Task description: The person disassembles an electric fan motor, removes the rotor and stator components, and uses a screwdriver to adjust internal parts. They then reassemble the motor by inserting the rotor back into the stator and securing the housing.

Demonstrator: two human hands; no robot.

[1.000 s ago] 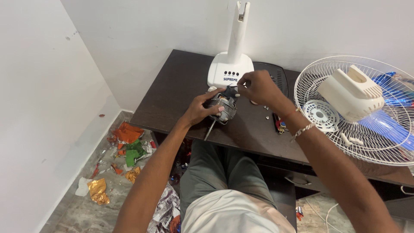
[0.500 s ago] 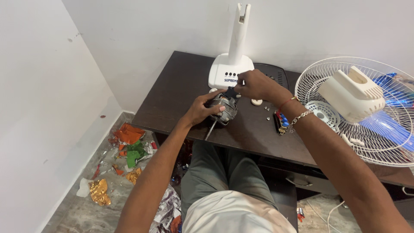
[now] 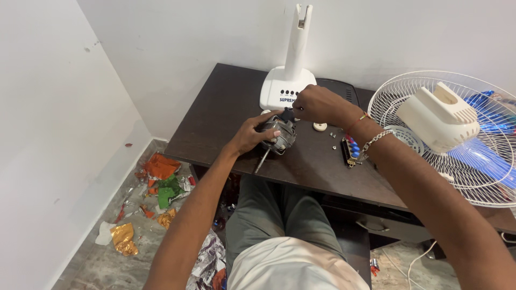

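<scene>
Left hand [image 3: 251,134] wraps the motor [image 3: 279,135] on the dark table [image 3: 226,113], fingers curled round its housing, firm full grip, shaft [image 3: 262,160] sticking out toward the table's front edge. Right hand [image 3: 318,104] is pinched shut on a small black part [image 3: 288,114] at the motor's top; whether it grips a knob or a wire end cannot be told. Versus a second ago the right hand has slid in from beside the fan base [image 3: 286,91] to sit right over the motor top, wrist lower, and the motor has barely shifted under the left hand; judging from that, work has moved from reaching to actually handling the top fitting, with the motor steadied. Near the right wrist: white round cap [image 3: 320,127], a few loose screws [image 3: 333,134], a bit holder [image 3: 350,150] with red and blue bits. White rear cover [image 3: 438,115] lies on the fan guard [image 3: 473,177] at right, blue blade [image 3: 484,156] under it. Foil scraps [image 3: 161,185] on the floor at left
</scene>
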